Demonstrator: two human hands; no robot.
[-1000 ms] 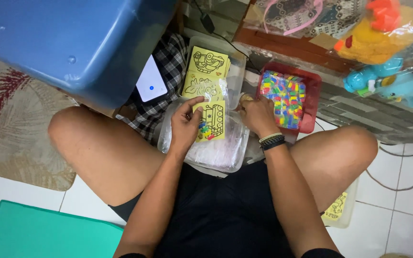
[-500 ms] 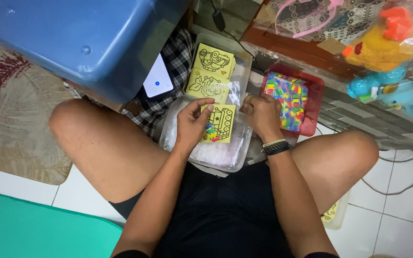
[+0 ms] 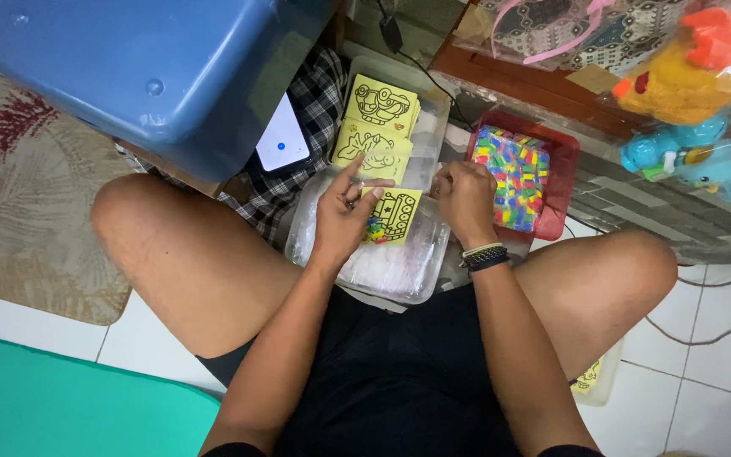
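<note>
My left hand [image 3: 344, 211] holds a small yellow picture card [image 3: 392, 217] with black outlines, together with a few tiny coloured packets, over a clear plastic box [image 3: 387, 271] on my lap. My right hand [image 3: 465, 199] is closed beside the card's right edge, touching it; a dark band sits on that wrist. Further from me, a second clear box [image 3: 433, 106] holds a stack of yellow picture cards [image 3: 378, 127]. To the right a red tray [image 3: 562, 182] is filled with small multicoloured packets [image 3: 511, 176].
A large blue plastic tub [image 3: 145, 68] fills the upper left. A phone [image 3: 283, 140] with a lit screen lies on checked cloth. Bagged plush toys [image 3: 695, 93] sit at upper right. A patterned rug [image 3: 19, 203] and a green mat [image 3: 61, 406] lie at the left.
The view has shifted slightly. Both hands have stayed on the small yellow card over the clear box, with the left fingers adjusting their hold.
</note>
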